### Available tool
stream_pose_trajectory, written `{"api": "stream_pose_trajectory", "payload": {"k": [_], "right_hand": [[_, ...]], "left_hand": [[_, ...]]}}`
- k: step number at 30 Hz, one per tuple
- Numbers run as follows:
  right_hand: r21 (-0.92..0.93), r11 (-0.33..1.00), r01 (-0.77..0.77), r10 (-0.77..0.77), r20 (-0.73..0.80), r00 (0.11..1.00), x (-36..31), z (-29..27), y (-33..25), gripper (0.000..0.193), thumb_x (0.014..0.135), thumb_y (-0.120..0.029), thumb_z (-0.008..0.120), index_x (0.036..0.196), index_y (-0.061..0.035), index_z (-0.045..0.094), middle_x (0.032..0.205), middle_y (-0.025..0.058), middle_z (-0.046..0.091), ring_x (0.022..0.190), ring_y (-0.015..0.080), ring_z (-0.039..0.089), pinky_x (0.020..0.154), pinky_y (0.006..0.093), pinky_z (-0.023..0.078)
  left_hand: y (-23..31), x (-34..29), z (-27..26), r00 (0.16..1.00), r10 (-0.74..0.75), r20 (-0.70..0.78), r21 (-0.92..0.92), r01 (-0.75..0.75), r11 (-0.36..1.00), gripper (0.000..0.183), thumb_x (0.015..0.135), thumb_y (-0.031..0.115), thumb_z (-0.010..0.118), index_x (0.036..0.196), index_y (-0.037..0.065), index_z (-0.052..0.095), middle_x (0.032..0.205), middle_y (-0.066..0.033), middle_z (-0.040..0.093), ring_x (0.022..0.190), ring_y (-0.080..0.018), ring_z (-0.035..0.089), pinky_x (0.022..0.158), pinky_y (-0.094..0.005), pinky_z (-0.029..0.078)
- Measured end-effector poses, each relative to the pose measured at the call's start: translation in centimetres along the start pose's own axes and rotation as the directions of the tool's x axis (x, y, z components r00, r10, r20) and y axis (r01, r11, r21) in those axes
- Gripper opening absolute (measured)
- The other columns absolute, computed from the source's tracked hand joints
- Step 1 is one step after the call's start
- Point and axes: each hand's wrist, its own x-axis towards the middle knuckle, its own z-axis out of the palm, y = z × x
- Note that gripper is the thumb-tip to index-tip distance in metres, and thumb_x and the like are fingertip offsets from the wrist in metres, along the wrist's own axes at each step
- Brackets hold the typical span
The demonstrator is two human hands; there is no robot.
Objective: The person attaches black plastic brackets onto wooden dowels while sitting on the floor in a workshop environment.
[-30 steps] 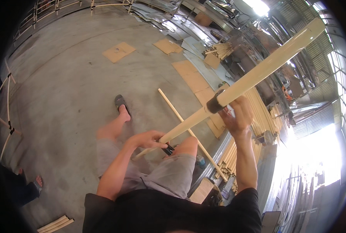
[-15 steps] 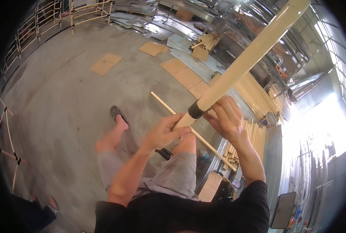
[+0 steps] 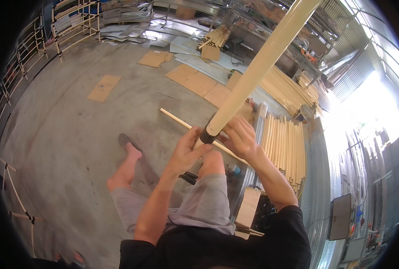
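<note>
A long cream pipe (image 3: 257, 67) slants from the upper right down to my hands. Around its lower part is a black band (image 3: 208, 135), and a strip of black also shows along the pipe's left side above it. My left hand (image 3: 186, 150) is closed round the pipe's lower end, thumb just below the band. On the other side, my right hand (image 3: 240, 140) is closed with its fingers bent against the band; the pipe partly hides those fingertips. Beyond my hands, a thinner cream rod (image 3: 179, 119) runs diagonally above the floor, passing behind them.
Cardboard sheets (image 3: 104, 88) lie on the grey floor (image 3: 74, 148). Bundled cream pipes (image 3: 284, 150) are stacked at the right, beside long metal lengths (image 3: 318, 179). Pipe frames (image 3: 76, 22) stand at the far left, and another frame (image 3: 18, 193) is nearer. A cardboard box (image 3: 248, 206) is by my right thigh.
The pipe and both hands have shifted down and left in view. The black band now sits closer to my left hand, and its upper edge looks less even. My view has turned slightly.
</note>
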Motion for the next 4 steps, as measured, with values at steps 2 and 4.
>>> {"api": "stream_pose_trajectory", "payload": {"k": [2,4], "right_hand": [[0.012,1.000,-0.010,0.010,-0.021,1.000,-0.8,0.4,0.5,0.038,0.063,0.004,0.080,0.097,0.0058,0.065,0.103,0.0160,0.064,0.089,0.0329,0.068,0.076,0.0384,0.057],[0.037,0.999,-0.023,0.025,-0.047,0.999,-1.6,1.0,0.8,0.035,0.066,0.004,0.080,0.098,0.0046,0.065,0.104,0.0165,0.064,0.092,0.0338,0.068,0.077,0.0378,0.058]], "left_hand": [[-0.3,0.3,0.5,1.000,0.006,-0.001,-0.008,-0.006,1.000,0.030,0.094,0.011,0.065,0.119,0.000,0.051,0.093,-0.0036,0.059,0.077,-0.0076,0.054,0.065,-0.0225,0.046],[-0.7,0.5,0.5,1.000,-0.007,0.007,-0.054,0.008,0.999,0.036,0.094,0.021,0.068,0.120,0.002,0.050,0.091,-0.0062,0.060,0.071,-0.0091,0.056,0.061,-0.0235,0.047]]}}
